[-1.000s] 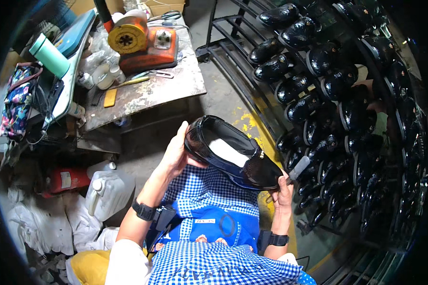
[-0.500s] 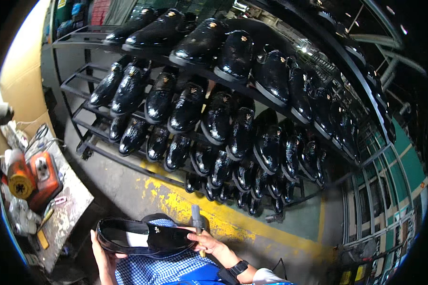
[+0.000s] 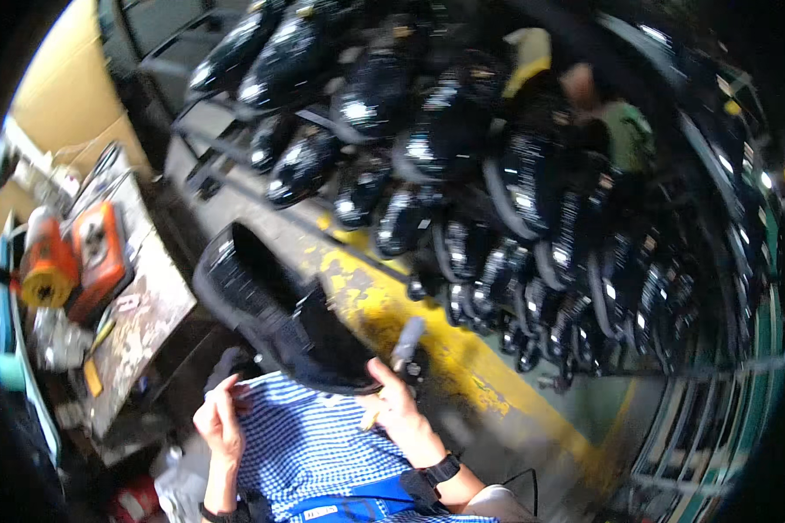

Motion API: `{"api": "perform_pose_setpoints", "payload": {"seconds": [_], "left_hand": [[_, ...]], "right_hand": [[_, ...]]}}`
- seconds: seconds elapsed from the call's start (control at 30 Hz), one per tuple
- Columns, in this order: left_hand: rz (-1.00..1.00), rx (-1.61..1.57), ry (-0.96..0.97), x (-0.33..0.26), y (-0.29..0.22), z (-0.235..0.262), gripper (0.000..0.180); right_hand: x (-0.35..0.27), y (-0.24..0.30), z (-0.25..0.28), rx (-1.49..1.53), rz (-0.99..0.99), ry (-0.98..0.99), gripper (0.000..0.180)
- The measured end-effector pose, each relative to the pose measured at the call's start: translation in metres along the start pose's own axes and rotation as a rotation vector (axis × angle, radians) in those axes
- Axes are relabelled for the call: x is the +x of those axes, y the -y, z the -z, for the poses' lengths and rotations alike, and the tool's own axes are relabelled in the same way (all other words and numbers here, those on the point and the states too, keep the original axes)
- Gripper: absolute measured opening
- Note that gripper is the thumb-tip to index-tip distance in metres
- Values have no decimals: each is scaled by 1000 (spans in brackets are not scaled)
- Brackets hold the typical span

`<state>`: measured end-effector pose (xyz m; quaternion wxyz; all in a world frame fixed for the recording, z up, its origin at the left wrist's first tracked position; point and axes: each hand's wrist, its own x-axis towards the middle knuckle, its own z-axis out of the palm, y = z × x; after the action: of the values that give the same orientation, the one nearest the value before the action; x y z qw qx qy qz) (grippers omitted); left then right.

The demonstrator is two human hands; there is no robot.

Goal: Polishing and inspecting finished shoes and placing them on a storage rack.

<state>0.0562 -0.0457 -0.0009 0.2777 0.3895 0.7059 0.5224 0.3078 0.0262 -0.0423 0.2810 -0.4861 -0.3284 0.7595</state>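
My right hand grips a black slip-on shoe by its toe end. The shoe is tilted, its heel and opening raised toward the far left. A brush with grey bristles is in that same hand, its bristle end pointing up beside the shoe's toe; its light handle is mostly hidden by the fingers. My left hand is below the shoe and apart from it, fingers loosely bent with nothing seen in them. A blue-and-white checked garment lies beneath both hands.
A rack with rows of glossy black shoes stands ahead. On the left, a worn workbench holds an orange tool, an orange box and clear plastic. A yellow stripe marks the floor.
My left hand has let go of the shoe's heel end and dropped below it. The shoe has tilted, heel end up. My view has shifted, blurring the rack.
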Motion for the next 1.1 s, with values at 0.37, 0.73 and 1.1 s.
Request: {"api": "perform_pose_setpoints", "payload": {"seconds": [0.37,0.73,1.1], "left_hand": [[-57,-80,56,14,-3,-1,29],[-45,-131,11,21,-1,12,14],[-214,-28,-121,26,4,28,11]], "right_hand": [[62,53,-43,-360,237,-34,63],[133,94,-162,389,-59,13,24],[155,139,-316,381,130,155,21]]}}
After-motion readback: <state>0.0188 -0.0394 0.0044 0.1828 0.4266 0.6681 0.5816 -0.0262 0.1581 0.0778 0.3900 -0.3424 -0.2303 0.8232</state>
